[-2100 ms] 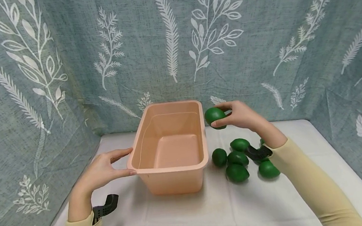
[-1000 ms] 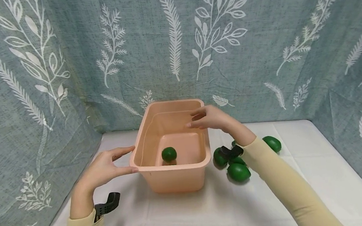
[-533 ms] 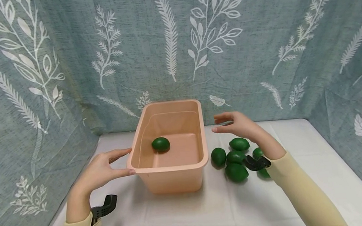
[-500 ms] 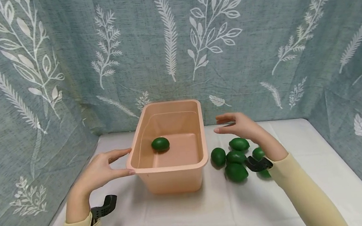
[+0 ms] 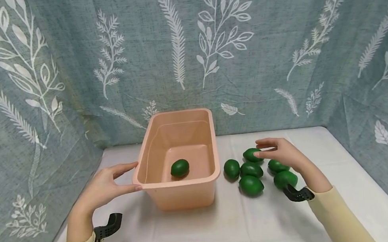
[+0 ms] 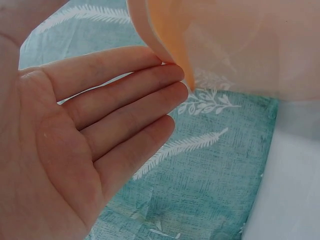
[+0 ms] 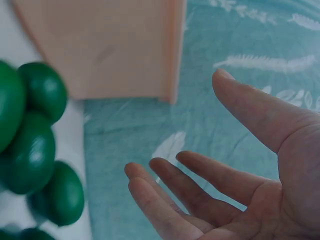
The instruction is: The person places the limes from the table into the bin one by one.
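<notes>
A peach plastic bin [image 5: 184, 197] stands on the white table, with one green lime [image 5: 180, 168] lying on its floor. My left hand [image 5: 102, 187] is at the bin's left rim, thumb and fingers spread apart. In the left wrist view its straight fingers [image 6: 145, 95] meet the rim. Right of the bin lies a loose cluster of several green limes [image 5: 251, 186]. My right hand [image 5: 284, 152] is over the back of this cluster, its fingertips overlapping the rearmost lime [image 5: 251, 155]. The right wrist view shows its fingers [image 7: 200, 195] loosely spread, holding nothing.
Behind and at both sides hangs a blue-green curtain [image 5: 158, 61] with white leaf prints. White cloth covers the table [image 5: 193, 237]. A black strap-on wrist device [image 5: 109, 228] is worn on each arm, below the hand.
The right hand, which held a lime, released it into the bin and has come back right and down to the cluster. The lime has rolled about inside. The left hand stays at the rim.
</notes>
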{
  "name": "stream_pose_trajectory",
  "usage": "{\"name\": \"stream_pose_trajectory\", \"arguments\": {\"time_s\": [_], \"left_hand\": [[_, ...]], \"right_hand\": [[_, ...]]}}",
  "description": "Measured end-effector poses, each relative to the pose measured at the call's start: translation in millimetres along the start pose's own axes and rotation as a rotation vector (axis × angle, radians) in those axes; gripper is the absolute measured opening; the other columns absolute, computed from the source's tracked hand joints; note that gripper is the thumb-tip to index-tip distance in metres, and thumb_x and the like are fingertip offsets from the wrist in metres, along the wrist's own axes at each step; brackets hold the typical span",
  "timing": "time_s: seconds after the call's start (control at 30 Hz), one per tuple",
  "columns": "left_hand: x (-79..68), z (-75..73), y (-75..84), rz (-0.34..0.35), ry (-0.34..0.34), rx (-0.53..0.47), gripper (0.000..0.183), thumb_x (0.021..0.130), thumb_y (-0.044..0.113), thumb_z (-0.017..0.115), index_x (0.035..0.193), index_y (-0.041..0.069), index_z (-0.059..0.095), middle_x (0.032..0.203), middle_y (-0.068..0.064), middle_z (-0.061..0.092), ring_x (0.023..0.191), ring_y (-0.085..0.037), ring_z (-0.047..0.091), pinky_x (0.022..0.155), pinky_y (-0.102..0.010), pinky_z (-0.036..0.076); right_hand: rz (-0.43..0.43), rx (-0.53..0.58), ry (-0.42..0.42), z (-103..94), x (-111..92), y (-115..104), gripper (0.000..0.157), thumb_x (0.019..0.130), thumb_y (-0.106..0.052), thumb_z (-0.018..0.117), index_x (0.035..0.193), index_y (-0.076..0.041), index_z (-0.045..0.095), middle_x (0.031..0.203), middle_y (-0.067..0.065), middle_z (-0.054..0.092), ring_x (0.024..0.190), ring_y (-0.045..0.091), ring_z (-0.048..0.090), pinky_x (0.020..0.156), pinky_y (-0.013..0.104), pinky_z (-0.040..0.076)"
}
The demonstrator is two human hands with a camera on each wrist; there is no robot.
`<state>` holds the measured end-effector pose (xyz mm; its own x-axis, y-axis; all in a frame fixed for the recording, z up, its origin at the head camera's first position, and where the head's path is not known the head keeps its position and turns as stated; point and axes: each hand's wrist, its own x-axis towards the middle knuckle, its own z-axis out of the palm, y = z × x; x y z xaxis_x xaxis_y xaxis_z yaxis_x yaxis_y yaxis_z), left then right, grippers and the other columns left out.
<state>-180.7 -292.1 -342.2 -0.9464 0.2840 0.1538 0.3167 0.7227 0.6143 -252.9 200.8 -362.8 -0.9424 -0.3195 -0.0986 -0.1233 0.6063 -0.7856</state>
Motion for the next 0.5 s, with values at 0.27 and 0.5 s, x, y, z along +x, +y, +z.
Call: {"name": "stream_pose_trajectory", "arguments": {"time_s": [0.27, 0.5], "left_hand": [[-2.0, 1.4, -2.7, -0.019, 0.018, 0.025, 0.069, 0.076, 0.049, 0.076, 0.133, 0.016, 0.057, 0.132, -0.008, 0.058, 0.127, -0.037, 0.049, 0.098, -0.057, 0.044], [-0.8, 2.7, -3.3, -0.021, 0.021, 0.032, 0.070, 0.075, 0.051, 0.075, 0.133, 0.016, 0.057, 0.132, -0.007, 0.059, 0.126, -0.035, 0.050, 0.098, -0.055, 0.045]], "right_hand": [[0.058, 0.002, 0.022, 0.5, -14.6, 34.2, 0.074, 0.087, -0.047, 0.065, 0.142, -0.003, 0.042, 0.138, 0.022, 0.049, 0.124, 0.037, 0.051, 0.098, 0.047, 0.048], [0.066, -0.006, 0.054, -1.3, -31.6, 62.3, 0.073, 0.087, -0.045, 0.065, 0.142, -0.004, 0.041, 0.136, 0.021, 0.052, 0.123, 0.036, 0.052, 0.096, 0.048, 0.049]]}}
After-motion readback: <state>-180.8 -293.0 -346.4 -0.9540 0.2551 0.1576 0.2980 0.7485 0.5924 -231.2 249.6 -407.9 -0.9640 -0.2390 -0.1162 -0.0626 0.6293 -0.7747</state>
